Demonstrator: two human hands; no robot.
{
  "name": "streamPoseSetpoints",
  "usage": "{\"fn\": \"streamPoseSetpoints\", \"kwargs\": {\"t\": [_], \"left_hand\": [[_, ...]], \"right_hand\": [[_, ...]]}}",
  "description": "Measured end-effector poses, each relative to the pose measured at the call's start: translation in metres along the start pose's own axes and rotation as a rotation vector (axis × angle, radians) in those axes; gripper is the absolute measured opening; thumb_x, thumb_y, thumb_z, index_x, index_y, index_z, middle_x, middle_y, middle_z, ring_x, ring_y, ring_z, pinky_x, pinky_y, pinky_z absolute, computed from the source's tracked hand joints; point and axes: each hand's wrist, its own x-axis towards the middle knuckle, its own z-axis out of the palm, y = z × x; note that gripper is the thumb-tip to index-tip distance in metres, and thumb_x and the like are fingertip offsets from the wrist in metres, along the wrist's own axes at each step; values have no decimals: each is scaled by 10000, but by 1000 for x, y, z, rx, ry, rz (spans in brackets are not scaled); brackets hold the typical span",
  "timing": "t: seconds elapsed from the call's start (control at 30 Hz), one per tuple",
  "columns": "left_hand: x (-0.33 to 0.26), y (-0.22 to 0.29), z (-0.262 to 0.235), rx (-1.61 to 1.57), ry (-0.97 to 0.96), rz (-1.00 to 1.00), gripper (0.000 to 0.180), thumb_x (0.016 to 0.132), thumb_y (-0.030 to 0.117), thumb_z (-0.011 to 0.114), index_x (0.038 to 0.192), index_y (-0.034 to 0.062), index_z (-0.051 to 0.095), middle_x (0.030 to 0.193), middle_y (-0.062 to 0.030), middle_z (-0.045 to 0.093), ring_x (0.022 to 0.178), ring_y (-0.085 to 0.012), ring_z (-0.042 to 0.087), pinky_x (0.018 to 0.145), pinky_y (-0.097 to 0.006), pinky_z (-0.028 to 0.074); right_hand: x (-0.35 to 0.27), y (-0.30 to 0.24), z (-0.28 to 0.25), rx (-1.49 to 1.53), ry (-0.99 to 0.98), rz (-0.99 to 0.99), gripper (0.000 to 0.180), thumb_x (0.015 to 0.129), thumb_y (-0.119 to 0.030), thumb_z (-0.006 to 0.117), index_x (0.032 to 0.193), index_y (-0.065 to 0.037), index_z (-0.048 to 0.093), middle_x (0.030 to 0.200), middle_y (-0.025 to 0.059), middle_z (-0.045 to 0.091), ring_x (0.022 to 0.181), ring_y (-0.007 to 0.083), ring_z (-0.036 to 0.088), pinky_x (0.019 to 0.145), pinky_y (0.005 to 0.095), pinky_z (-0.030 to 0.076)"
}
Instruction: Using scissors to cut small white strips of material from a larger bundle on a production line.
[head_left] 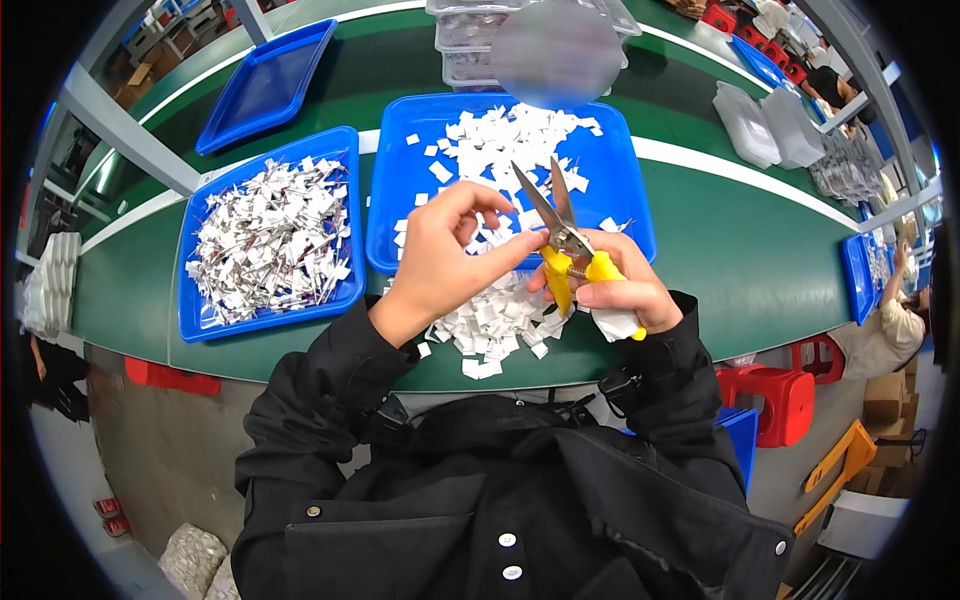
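My right hand point(640, 287) is wrapped round the yellow handles of a pair of shears point(568, 238), whose blades are spread and point away from me. A white piece point(618, 324) shows under the fingers of that hand. My left hand point(440, 260) is beside the shears, thumb and forefinger apart, its thumb tip close to the pivot. I see nothing held in it. Beyond both hands lies a blue tray point(385, 225) with many small white square pieces point(500, 140). More white pieces point(495, 320) are heaped on the green tabletop point(720, 250) just below my hands.
To the left, a blue tray point(188, 315) is full of white-tabbed parts with thin wires point(272, 240). Another blue tray point(260, 90) lies farther back. Clear plastic boxes point(465, 45) are stacked at the far side, with clear containers point(770, 125) at right. A red stool point(775, 395) stands below.
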Motion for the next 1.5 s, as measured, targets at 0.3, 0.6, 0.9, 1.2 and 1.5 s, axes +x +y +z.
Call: {"fn": "streamPoseSetpoints", "kwargs": {"t": [0.3,0.6,0.9,1.2,1.5], "left_hand": [[0,-6,1,-572,-171,-338,141,871,72,699,932,-51,670,814,-44,669,777,-107,656,753,-234,540],[-3,-7,-2,-636,32,-128,87,895,54,688,885,-28,662,857,-19,626,748,-42,543,653,-197,430],[-4,-12,3,-658,32,-56,70,890,11,678,930,-45,678,896,-57,652,784,-72,597,673,-203,470],[-5,-8,4,-661,22,-87,67,887,25,686,918,-33,697,856,-51,669,781,-83,620,683,-208,488],[-6,-1,-1,-593,-18,-201,74,883,49,688,887,-24,681,846,-50,646,771,-95,588,719,-237,447]], "right_hand": [[2,-6,9,-27,11,-18,681,690,-212,659,1316,26,532,1263,151,590,1039,233,617,894,334,466],[3,8,8,-743,379,-551,623,673,2,660,1287,-17,559,1178,133,611,1042,244,614,908,335,478],[6,6,19,-927,410,-495,587,648,-4,666,1231,-29,602,1096,142,619,976,286,619,880,353,493],[9,11,21,-946,414,-516,547,638,-5,677,1183,-13,625,968,130,650,864,267,648,787,329,525],[5,17,20,-1032,496,-493,504,650,-1,706,1148,8,627,836,127,629,747,241,635,664,303,500]]}}
